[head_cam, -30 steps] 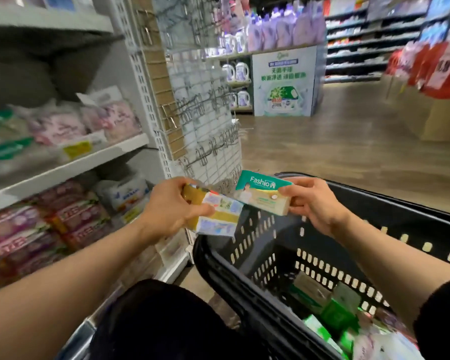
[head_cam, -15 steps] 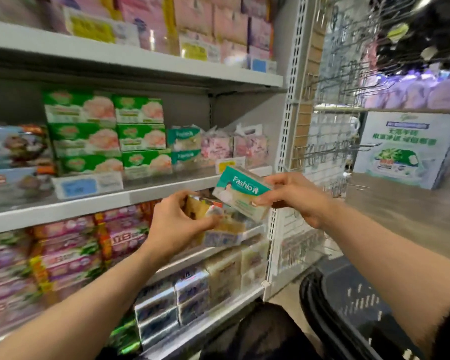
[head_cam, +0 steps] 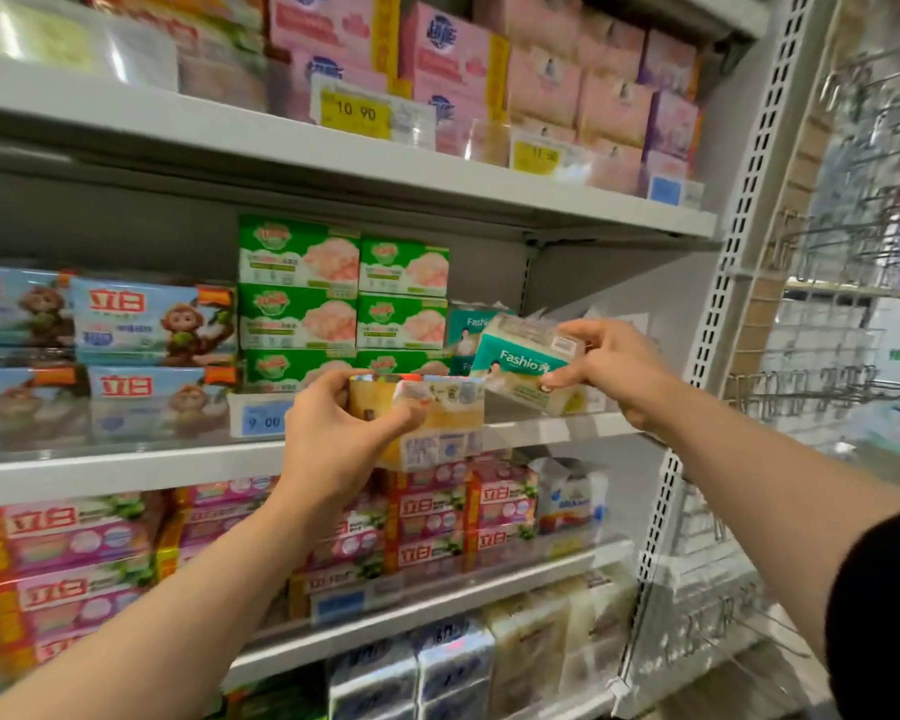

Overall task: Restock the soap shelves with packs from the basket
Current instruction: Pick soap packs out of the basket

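Note:
My right hand grips a teal and cream Fashio soap pack, held tilted just above the right end of the middle shelf. More Fashio packs stand on the shelf right behind it. My left hand holds a yellow soap pack in front of the shelf's edge, lower and to the left of the teal one. The basket is out of view.
Green soap boxes and blue monkey packs fill the middle shelf to the left. Pink boxes stand on the upper shelf, pink and red packs below. A perforated upright and wire hooks bound the right side.
My view swung from the basket up to the shelves. Both hands rose with their packs, and the right hand carried the Fashio pack over the right end of the middle shelf.

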